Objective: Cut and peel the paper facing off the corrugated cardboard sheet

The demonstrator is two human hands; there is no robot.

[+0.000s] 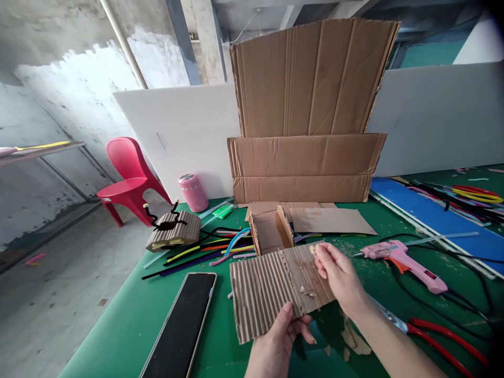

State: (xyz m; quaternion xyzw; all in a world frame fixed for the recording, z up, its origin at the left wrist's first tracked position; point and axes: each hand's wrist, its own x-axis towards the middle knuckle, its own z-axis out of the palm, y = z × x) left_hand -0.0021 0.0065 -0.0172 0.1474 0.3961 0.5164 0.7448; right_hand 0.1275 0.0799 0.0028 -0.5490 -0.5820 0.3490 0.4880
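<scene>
Brown rectangular corrugated cardboard (262, 291), its ridges exposed, could tear or crease if the pinched edge is pulled too hard or the grip squeezes its ridges flat. Pink plastic glue gun (409, 262), its nozzle aimed toward the right hand (340, 278), could burn skin if hot. The cardboard is held above the green tabletop (118, 336), right of its left edge: the left hand (279, 336) clasps the near edge, thumb on top; 2 right-hand digits pinch the far edge.
</scene>
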